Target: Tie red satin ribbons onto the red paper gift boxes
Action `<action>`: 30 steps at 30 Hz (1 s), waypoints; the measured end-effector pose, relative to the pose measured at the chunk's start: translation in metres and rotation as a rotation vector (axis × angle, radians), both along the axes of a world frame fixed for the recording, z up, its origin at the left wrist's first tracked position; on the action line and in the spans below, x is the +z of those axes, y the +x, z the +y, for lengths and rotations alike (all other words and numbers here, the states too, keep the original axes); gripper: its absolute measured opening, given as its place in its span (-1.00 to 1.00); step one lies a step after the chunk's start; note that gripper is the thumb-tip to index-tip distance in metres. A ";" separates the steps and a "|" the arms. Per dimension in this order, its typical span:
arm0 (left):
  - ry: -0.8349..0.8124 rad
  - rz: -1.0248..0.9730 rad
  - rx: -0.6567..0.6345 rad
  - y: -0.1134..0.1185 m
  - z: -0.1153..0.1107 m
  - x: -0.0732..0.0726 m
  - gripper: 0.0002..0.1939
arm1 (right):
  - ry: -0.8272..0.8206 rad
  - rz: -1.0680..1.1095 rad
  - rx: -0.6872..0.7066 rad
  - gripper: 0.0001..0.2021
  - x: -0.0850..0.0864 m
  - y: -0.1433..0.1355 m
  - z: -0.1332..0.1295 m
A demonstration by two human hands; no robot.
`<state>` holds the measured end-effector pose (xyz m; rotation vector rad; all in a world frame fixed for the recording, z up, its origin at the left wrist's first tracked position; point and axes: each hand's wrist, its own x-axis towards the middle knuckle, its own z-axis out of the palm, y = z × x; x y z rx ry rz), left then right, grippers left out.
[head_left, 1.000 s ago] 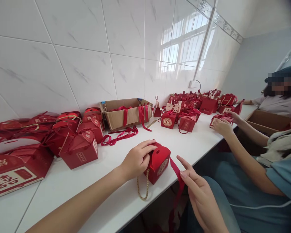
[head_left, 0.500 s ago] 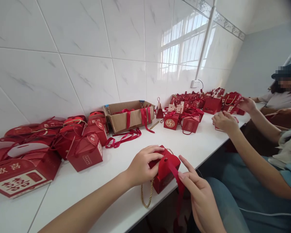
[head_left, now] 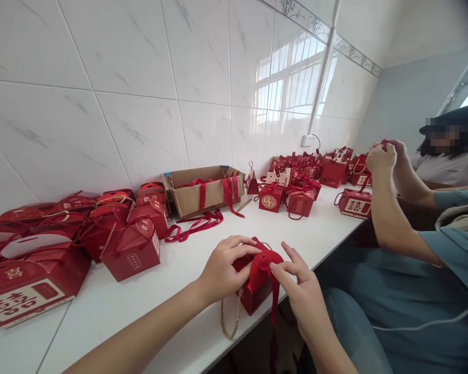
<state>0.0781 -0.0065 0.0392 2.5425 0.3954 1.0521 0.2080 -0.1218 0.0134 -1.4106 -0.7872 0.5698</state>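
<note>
Red gift box [head_left: 253,298] located on table [head_left: 179,280], in front of the cardboard carton [head_left: 187,200]; left hand [head_left: 226,267] grips its far side; right hand [head_left: 298,280] pinches the red ribbon [head_left: 275,296] at the box's top flap; gold cord [head_left: 231,324] hangs beside it.

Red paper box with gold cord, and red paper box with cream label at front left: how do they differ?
The gold-corded box is held by the left hand; the cream-labelled box stands untouched. The gold-corded box looks smaller, the cream-labelled box larger. Both are red.
</note>
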 end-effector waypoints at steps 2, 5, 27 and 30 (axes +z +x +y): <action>-0.016 -0.016 0.015 0.000 0.001 -0.001 -0.83 | -0.022 -0.043 0.000 -0.79 0.000 0.001 0.001; -0.036 -0.013 0.020 0.000 0.001 0.000 -0.75 | -0.025 -0.058 -0.010 -0.81 -0.002 0.000 0.001; -0.034 -0.049 0.004 0.003 0.000 -0.009 -0.70 | 0.042 -0.185 -0.108 -0.71 0.003 -0.004 0.014; -0.032 -0.052 0.013 0.003 -0.001 -0.008 -0.71 | 0.024 -0.237 -0.110 -0.69 0.004 -0.001 0.016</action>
